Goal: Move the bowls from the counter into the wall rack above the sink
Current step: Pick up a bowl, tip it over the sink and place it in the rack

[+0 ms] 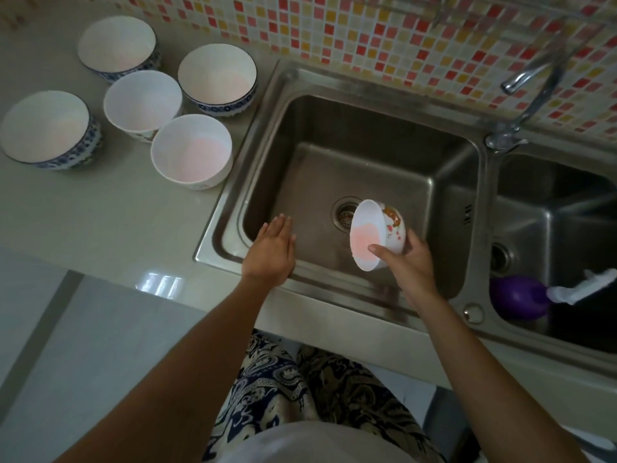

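My right hand [409,265] grips a small white bowl with a red and orange pattern [370,232], tilted on its side over the left sink basin [334,128]. My left hand [272,250] hovers flat and open over the basin's front left corner, holding nothing. Several white bowls stand upright on the counter [100,222] to the left of the sink: three with blue patterned rims [117,45] [217,76] [46,128] and two plainer ones [142,101] [191,149]. Wire bars of the wall rack [444,8] show at the top edge.
A chrome tap [521,81] stands between the two basins. The right basin [567,202] holds a purple object with a white handle [521,297]. Mosaic tiles cover the wall behind. A drain strainer [344,213] sits in the left basin.
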